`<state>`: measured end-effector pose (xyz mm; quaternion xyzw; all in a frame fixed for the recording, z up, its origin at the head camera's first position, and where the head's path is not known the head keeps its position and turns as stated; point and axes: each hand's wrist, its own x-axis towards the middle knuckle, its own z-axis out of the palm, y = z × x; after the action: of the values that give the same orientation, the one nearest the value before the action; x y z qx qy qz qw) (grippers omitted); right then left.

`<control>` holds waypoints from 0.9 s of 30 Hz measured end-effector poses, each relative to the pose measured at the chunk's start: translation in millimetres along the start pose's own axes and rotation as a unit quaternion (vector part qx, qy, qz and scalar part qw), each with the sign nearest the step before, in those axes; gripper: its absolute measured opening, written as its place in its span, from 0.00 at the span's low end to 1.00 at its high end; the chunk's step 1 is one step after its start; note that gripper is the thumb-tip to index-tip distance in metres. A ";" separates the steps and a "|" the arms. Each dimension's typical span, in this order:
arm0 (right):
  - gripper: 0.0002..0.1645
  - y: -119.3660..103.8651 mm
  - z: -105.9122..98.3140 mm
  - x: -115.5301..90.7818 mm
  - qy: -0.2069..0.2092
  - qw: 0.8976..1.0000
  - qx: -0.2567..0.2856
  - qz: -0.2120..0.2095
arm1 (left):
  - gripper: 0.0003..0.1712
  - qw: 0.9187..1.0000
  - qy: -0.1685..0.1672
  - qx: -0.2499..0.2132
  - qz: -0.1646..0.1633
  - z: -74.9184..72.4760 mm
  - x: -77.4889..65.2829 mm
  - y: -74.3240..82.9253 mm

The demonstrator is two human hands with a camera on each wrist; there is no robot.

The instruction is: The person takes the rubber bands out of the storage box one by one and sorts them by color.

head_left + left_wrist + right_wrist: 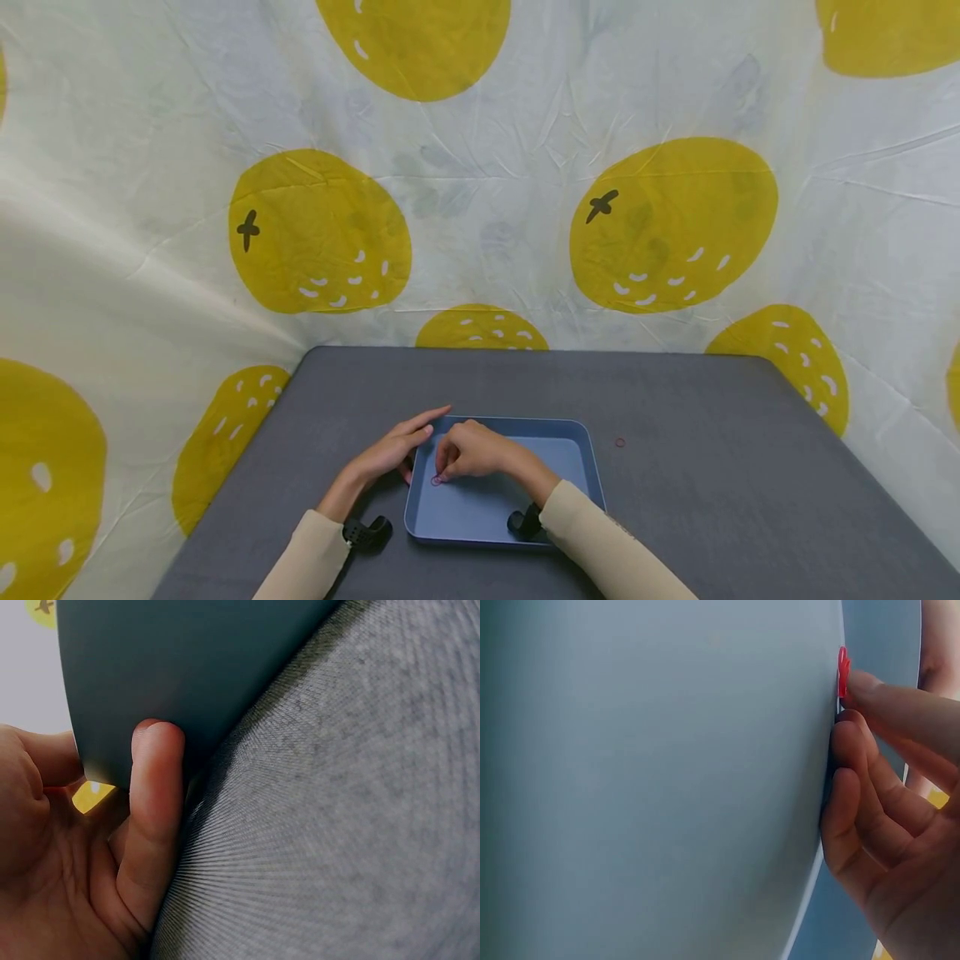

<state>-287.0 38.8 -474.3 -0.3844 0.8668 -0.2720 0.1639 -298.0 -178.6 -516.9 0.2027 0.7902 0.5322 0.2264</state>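
Observation:
A shallow blue tray (517, 533) lies on the grey table. My left hand (386, 454) holds the tray's far left corner. In the left wrist view, a finger (157, 780) presses the tray's outer wall (180, 660), while other fingers lie behind its edge. My right hand (476, 450) is over the left part of the tray, fingers bent down to its floor. Its fingertips pinch a small red ring (436, 481), which looks like a thin rubber band. The right wrist view shows the red ring (843, 673) at the thumb and finger tips, against the tray floor (667, 765).
A second small red ring (620, 442) lies on the table (712, 467), to the right of the tray. Behind the table hangs a pale cloth (487, 233) printed with yellow fruit. Black wrist cameras (367, 534) sit on both wrists.

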 end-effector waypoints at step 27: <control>0.09 -0.1 2.5 -1.1 -0.001 1.000 -0.015 0.005 | 0.29 1.000 -0.007 -0.004 0.011 -1.1 -1.7 -0.4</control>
<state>-285.0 38.8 -476.2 -0.3829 0.8726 -0.2573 0.1606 -297.3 -180.5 -516.7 0.2139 0.7841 0.5365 0.2270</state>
